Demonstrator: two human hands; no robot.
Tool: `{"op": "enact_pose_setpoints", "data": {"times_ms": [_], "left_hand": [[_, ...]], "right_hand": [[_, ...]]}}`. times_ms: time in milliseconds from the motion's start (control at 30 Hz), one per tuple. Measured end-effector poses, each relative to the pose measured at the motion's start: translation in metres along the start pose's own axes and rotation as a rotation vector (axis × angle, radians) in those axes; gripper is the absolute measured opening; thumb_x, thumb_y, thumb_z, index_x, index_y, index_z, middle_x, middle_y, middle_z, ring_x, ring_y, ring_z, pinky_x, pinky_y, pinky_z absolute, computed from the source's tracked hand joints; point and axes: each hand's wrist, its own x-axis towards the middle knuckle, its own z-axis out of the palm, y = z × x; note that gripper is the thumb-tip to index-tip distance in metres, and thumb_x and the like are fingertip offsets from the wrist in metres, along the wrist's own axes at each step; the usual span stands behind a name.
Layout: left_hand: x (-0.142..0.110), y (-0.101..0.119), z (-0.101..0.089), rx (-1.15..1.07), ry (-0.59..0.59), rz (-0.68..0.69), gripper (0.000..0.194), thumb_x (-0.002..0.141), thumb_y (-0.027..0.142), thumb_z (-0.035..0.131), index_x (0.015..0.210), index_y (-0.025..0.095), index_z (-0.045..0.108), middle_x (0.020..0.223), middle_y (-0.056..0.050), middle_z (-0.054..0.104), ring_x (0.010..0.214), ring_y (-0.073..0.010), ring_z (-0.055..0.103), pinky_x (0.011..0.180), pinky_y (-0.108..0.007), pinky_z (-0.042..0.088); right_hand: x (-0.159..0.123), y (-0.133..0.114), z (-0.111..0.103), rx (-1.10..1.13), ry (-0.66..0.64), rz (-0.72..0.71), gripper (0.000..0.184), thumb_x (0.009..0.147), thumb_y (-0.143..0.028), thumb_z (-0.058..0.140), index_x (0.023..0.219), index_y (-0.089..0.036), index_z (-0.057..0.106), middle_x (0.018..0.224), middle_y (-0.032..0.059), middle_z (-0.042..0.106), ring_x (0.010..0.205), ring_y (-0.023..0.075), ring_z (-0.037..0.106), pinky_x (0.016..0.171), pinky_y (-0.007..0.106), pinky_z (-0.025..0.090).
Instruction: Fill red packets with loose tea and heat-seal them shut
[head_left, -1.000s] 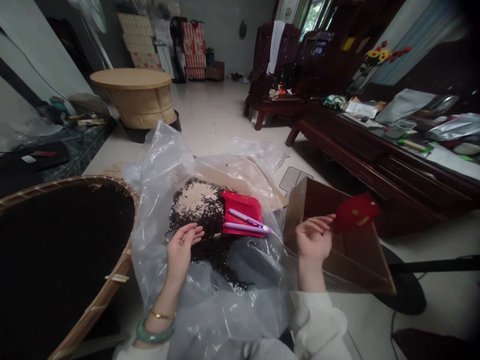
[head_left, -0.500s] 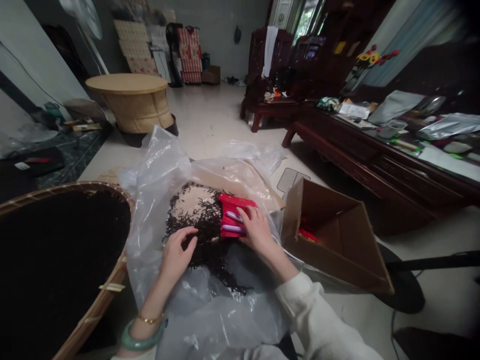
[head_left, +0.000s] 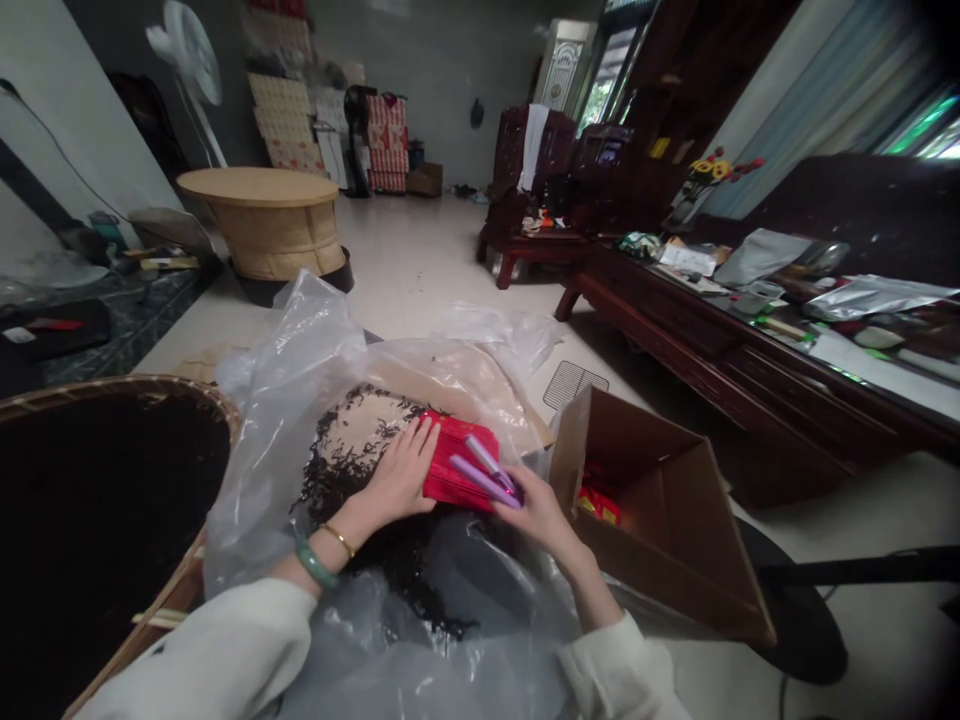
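A row of red packets (head_left: 457, 450) stands packed together on the clear plastic sheet, beside loose dark, twisted tea leaves (head_left: 330, 470). My left hand (head_left: 405, 465) lies against the left end of the packets, fingers stretched out over their edge. In my right hand (head_left: 536, 510) is a purple hair straightener (head_left: 484, 480), gripped at its hinged end. Its two arms stand apart and point left over the packets. Part of the hinge is hidden by my fingers.
An open cardboard box (head_left: 660, 520) with red packets (head_left: 600, 505) inside stands at right. A large woven basket (head_left: 217, 400) of dark leaves is at left. Beyond are a round wooden-topped table (head_left: 259, 185), a wire rack (head_left: 574, 383) and a long dark wooden table (head_left: 675, 350).
A red packet in my right hand went into the box. That hand then reached the hair straightener and took hold of it. My left hand moved right from the leaves onto the packets.
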Motion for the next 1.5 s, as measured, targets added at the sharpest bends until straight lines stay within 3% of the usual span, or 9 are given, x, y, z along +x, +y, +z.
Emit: {"op": "enact_pose_setpoints", "data": {"times_ms": [167, 433, 533, 667, 833, 1000, 1133, 1367, 1500], "left_hand": [[0.032, 0.014, -0.017, 0.06, -0.143, 0.089, 0.083, 0.065, 0.022, 0.065, 0.143, 0.008, 0.04, 0.151, -0.023, 0.04, 0.141, -0.0369, 0.033, 0.116, -0.049, 0.022], [0.085, 0.019, -0.028, 0.045, -0.193, 0.054, 0.05, 0.069, 0.018, 0.065, 0.119, 0.015, 0.063, 0.113, -0.017, 0.069, 0.108, -0.0343, 0.057, 0.093, -0.046, 0.042], [0.086, 0.012, -0.038, 0.018, -0.186, 0.058, 0.026, 0.076, 0.018, 0.06, 0.099, 0.02, 0.071, 0.096, -0.012, 0.074, 0.101, -0.0306, 0.058, 0.091, -0.043, 0.042], [0.064, -0.006, -0.054, -0.063, -0.086, 0.054, 0.035, 0.079, 0.015, 0.056, 0.111, 0.023, 0.068, 0.109, -0.008, 0.073, 0.109, -0.0279, 0.055, 0.095, -0.041, 0.043], [0.028, -0.029, -0.054, -1.022, 0.298, -0.243, 0.03, 0.069, 0.023, 0.073, 0.099, 0.02, 0.071, 0.098, -0.006, 0.075, 0.093, -0.0262, 0.066, 0.09, -0.043, 0.052], [0.007, -0.036, -0.043, -1.913, 0.58, -0.708, 0.032, 0.06, 0.012, 0.081, 0.089, 0.015, 0.068, 0.08, -0.003, 0.075, 0.07, -0.0193, 0.071, 0.072, -0.034, 0.061], [-0.002, -0.041, -0.043, -1.975, 0.625, -0.764, 0.032, 0.063, 0.007, 0.079, 0.092, 0.014, 0.068, 0.086, -0.005, 0.077, 0.076, -0.0204, 0.074, 0.079, -0.037, 0.062], [-0.009, -0.026, -0.042, -1.99, 0.416, -0.759, 0.026, 0.069, 0.013, 0.078, 0.094, 0.012, 0.07, 0.089, -0.009, 0.078, 0.092, -0.0262, 0.074, 0.091, -0.04, 0.058], [-0.013, -0.027, -0.05, -1.983, 0.666, -0.805, 0.024, 0.072, 0.013, 0.074, 0.096, 0.016, 0.069, 0.089, -0.006, 0.078, 0.091, -0.023, 0.074, 0.092, -0.038, 0.058]], "right_hand": [[0.006, 0.011, -0.007, 0.13, 0.253, 0.159, 0.031, 0.069, -0.026, 0.053, 0.097, -0.018, 0.063, 0.091, 0.0071, 0.069, 0.08, 0.0245, 0.064, 0.077, 0.037, 0.051], [0.044, -0.003, -0.01, 0.176, 0.294, 0.26, 0.032, 0.07, -0.037, 0.054, 0.09, -0.016, 0.068, 0.086, 0.0096, 0.073, 0.079, 0.027, 0.067, 0.075, 0.038, 0.051], [0.056, -0.011, -0.01, 0.194, 0.311, 0.227, 0.032, 0.07, -0.039, 0.055, 0.087, -0.016, 0.069, 0.084, 0.0093, 0.073, 0.079, 0.0266, 0.066, 0.076, 0.038, 0.05], [0.064, -0.021, -0.012, 0.305, 0.342, 0.229, 0.034, 0.072, -0.049, 0.06, 0.082, -0.017, 0.066, 0.068, 0.0049, 0.067, 0.064, 0.0215, 0.063, 0.061, 0.033, 0.05], [0.072, -0.033, -0.007, 0.493, 0.333, 0.328, 0.041, 0.068, -0.06, 0.061, 0.069, -0.019, 0.055, 0.046, -0.0042, 0.048, 0.037, 0.0125, 0.043, 0.038, 0.025, 0.035], [0.085, -0.043, 0.008, 0.406, 0.275, 0.234, 0.029, 0.068, -0.047, 0.06, 0.071, -0.018, 0.059, 0.053, -0.0013, 0.054, 0.047, 0.0149, 0.049, 0.046, 0.027, 0.04], [0.095, -0.047, 0.012, 0.356, 0.284, 0.178, 0.017, 0.063, -0.036, 0.061, 0.065, -0.019, 0.061, 0.065, 0.0013, 0.06, 0.064, 0.0183, 0.056, 0.061, 0.03, 0.045], [0.091, -0.066, 0.051, 0.431, 0.052, 0.087, 0.027, 0.068, -0.034, 0.067, 0.091, -0.019, 0.067, 0.079, 0.002, 0.068, 0.07, 0.0191, 0.06, 0.065, 0.03, 0.048], [0.084, -0.059, 0.072, 0.138, 0.012, 0.037, 0.017, 0.062, -0.019, 0.065, 0.079, -0.019, 0.065, 0.076, 0.001, 0.065, 0.071, 0.0193, 0.059, 0.067, 0.029, 0.046]]}}
